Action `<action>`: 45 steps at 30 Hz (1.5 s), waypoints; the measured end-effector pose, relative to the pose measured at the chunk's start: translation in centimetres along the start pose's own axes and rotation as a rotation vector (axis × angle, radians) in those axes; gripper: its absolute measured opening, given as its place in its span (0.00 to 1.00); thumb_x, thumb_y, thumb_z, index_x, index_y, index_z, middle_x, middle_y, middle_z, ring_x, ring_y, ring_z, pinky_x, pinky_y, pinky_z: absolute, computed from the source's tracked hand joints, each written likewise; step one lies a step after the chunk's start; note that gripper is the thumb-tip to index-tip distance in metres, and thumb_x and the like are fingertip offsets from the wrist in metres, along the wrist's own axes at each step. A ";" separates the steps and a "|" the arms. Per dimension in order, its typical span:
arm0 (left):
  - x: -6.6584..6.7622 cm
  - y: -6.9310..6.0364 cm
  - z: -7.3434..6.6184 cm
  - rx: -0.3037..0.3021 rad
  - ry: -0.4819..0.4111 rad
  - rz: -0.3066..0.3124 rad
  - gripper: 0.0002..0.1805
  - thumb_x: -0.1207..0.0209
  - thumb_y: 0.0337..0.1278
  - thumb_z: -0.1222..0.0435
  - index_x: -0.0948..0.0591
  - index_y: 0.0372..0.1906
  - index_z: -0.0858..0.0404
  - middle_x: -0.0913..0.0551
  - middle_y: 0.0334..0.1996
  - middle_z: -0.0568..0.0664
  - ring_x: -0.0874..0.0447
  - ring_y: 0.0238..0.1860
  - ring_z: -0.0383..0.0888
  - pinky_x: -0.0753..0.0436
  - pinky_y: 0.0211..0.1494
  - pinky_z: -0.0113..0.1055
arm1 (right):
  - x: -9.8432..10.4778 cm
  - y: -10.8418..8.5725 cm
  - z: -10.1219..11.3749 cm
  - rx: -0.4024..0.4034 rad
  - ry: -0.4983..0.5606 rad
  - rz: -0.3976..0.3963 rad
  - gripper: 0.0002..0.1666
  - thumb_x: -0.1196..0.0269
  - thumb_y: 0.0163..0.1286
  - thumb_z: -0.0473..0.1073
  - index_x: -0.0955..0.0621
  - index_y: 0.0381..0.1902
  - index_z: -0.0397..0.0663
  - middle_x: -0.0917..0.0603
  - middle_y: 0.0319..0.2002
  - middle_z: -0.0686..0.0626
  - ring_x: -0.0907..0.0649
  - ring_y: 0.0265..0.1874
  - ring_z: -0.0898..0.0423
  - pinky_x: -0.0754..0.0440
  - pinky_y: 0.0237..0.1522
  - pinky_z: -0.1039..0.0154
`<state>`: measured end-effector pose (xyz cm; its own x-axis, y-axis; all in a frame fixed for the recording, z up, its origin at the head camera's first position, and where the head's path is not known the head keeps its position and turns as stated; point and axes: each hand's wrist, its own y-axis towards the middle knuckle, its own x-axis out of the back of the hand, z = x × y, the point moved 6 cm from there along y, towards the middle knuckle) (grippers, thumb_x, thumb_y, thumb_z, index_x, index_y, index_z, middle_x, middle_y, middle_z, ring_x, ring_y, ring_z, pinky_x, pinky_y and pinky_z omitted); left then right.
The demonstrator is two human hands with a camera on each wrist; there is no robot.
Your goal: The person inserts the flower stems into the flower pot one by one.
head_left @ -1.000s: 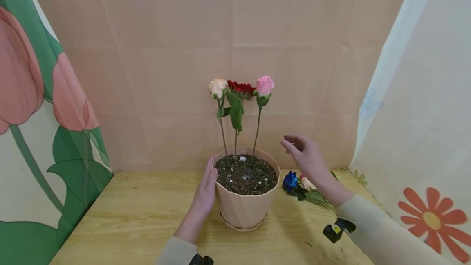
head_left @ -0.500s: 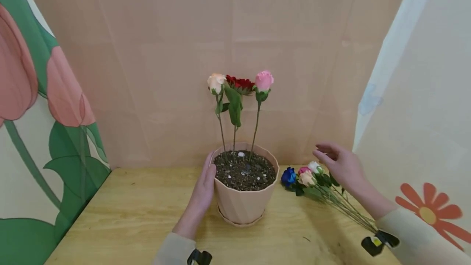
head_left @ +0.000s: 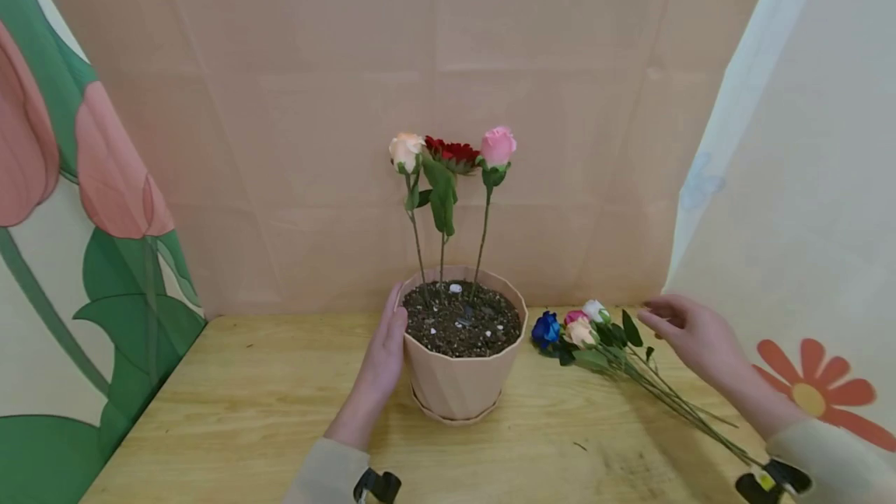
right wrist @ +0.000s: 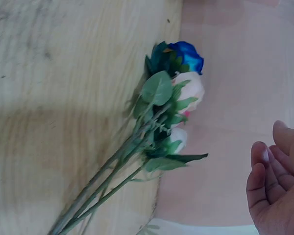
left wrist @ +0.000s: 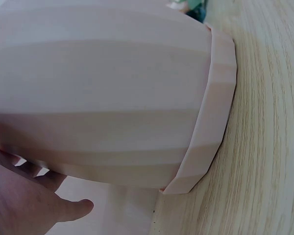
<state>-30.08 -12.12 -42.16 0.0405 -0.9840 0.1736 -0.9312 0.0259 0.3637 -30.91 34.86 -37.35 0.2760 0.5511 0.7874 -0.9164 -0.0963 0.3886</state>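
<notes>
My left hand (head_left: pixel 378 352) rests against the left side of a pale pink flowerpot (head_left: pixel 455 387), its fingers fairly straight along the wall; the left wrist view shows the thumb (left wrist: pixel 74 209) standing off the pot. Dark soil (head_left: pixel 458 333) fills the pot. Upright in it stand a cream rose (head_left: pixel 407 152), a red flower (head_left: pixel 453 154) and a pink rose (head_left: pixel 498 146). Loosely bent and holding nothing, my right hand (head_left: pixel 700 341) hovers above the stems (head_left: pixel 672 399) of several loose flowers. Their heads include a blue rose (head_left: pixel 546 330), a peach rose (head_left: pixel 580 333) and a white rose (head_left: pixel 595 311).
The pot stands on a saucer (head_left: pixel 455 415) on a wooden table (head_left: pixel 266 395). Behind it hangs a plain pinkish backdrop (head_left: pixel 315 138). Flower-printed sheets stand at the left (head_left: pixel 115 177) and right (head_left: pixel 791 239). A small dark scrap (head_left: pixel 580 446) lies near the front.
My right hand has moved right and down, away from the pot, uncovering the loose flowers and their stems. The left hand has stayed at the pot. The head view has shifted slightly.
</notes>
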 end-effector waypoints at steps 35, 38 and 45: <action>0.2 0.1 0.3 0.019 -0.001 0.000 0.32 0.67 0.94 0.47 0.50 0.92 0.43 0.51 0.91 0.49 0.53 0.88 0.60 0.54 0.86 0.69 | -4.6 -2.8 -11.7 -0.250 0.003 0.253 0.36 0.36 0.85 0.59 0.18 0.65 0.27 0.09 0.47 0.39 0.11 0.40 0.48 0.13 0.36 0.53; 0.1 0.1 0.3 0.018 -0.002 0.000 0.32 0.67 0.94 0.47 0.50 0.92 0.43 0.51 0.91 0.49 0.53 0.88 0.60 0.53 0.86 0.68 | -4.8 -2.9 -12.0 -0.226 -0.018 0.231 0.34 0.35 0.84 0.58 0.16 0.63 0.29 0.09 0.49 0.35 0.10 0.45 0.41 0.13 0.39 0.52; 0.2 0.1 0.4 0.019 -0.002 -0.003 0.32 0.66 0.94 0.46 0.49 0.92 0.43 0.50 0.90 0.49 0.54 0.88 0.58 0.54 0.87 0.67 | -5.0 -3.1 -11.9 -0.182 -0.038 0.190 0.30 0.33 0.83 0.56 0.13 0.59 0.31 0.10 0.51 0.33 0.11 0.48 0.35 0.13 0.44 0.47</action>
<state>-30.28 -12.38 -42.50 0.0427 -0.9843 0.1710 -0.9378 0.0195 0.3466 -32.91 42.27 -48.22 0.1016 0.5051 0.8570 -0.9889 -0.0427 0.1425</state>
